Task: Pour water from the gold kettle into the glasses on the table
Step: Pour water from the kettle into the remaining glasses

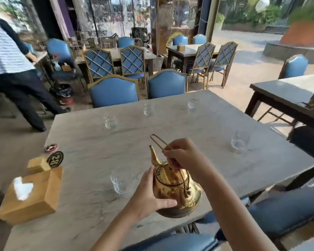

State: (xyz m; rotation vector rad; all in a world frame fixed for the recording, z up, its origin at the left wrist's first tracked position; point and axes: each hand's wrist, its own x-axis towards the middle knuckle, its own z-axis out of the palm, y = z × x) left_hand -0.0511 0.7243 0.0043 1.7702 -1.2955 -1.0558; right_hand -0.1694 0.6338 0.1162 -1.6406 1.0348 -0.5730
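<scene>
The gold kettle (172, 189) stands near the front edge of the marble table (91, 153), spout pointing away and left. My left hand (149, 198) cups its left side. My right hand (183, 156) pinches the thin wire handle above the lid. A clear glass (119, 182) stands just left of the kettle. Further glasses stand apart on the table: one at the right (239, 140), one at mid-left (110, 122), one at the far middle (148, 109) and one at the far right (192, 103). All look empty.
A wooden tissue box (29, 194), a smaller wooden block (38, 164), a number sign "28" (55, 159) and a round coaster (51, 148) sit at the table's left. Blue chairs (114, 91) line the far side. A person (11, 69) walks at the far left.
</scene>
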